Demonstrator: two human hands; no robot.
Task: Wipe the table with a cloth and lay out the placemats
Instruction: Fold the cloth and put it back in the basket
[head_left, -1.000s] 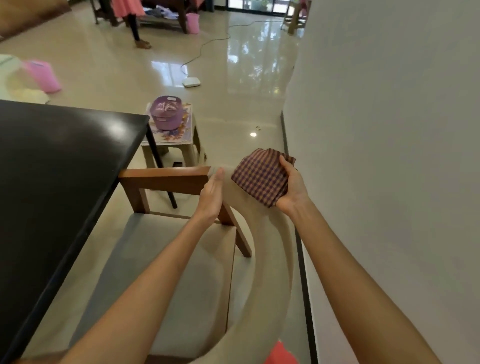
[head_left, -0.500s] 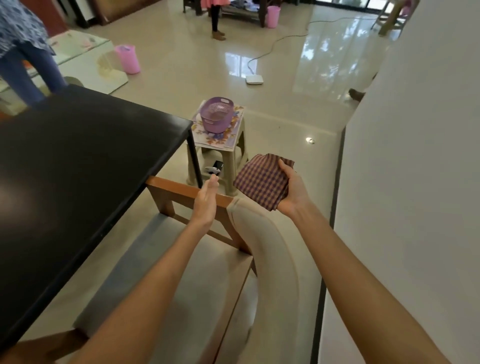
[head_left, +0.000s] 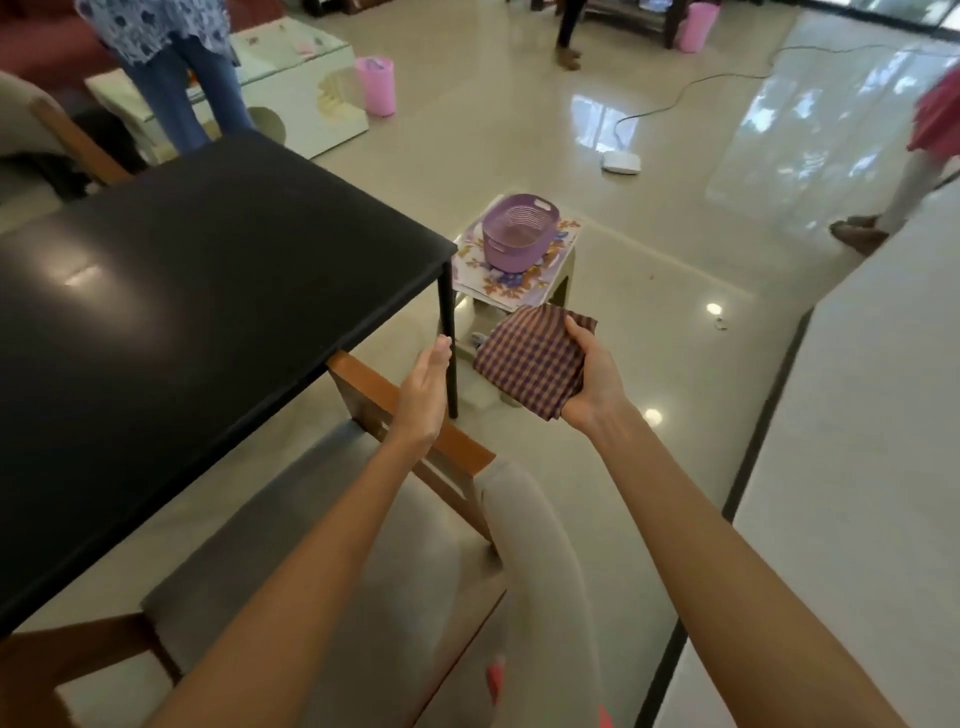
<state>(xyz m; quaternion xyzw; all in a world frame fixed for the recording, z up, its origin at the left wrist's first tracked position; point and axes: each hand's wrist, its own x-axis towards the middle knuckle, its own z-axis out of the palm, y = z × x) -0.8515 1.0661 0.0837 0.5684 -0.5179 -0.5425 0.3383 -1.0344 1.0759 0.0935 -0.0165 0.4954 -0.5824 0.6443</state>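
Just right of the frame's centre the right hand (head_left: 592, 382) grasps a folded checked cloth (head_left: 530, 358), thumb lying across its upper right corner and the fingers tucked out of sight beneath, so the bundle sits spread on the palm above the floor. The left hand (head_left: 426, 395) is released, fingers straight and together, edge-on beside the black table's (head_left: 171, 312) thin leg at mid-frame; I can't tell whether it brushes the leg. The table top fills the left half of the picture, dark and glossy, with nothing on it that I can see. A wooden chair (head_left: 410, 415) with a pale seat stands under the arms at the lower middle.

The cloth looks light, soft and limp, the sort that droops wherever it isn't supported, and its lower corner already hangs off the palm. I'd say a flat palm pressed on the middle of the fold would serve for wiping, with the thumb pinning an edge so the layers don't slide apart on that slick top.

Above the cloth a purple basket (head_left: 519, 231) sits on flowered placemats (head_left: 498, 280) on a small stool; those look thin and stiffer, best lifted by an edge once the basket is off
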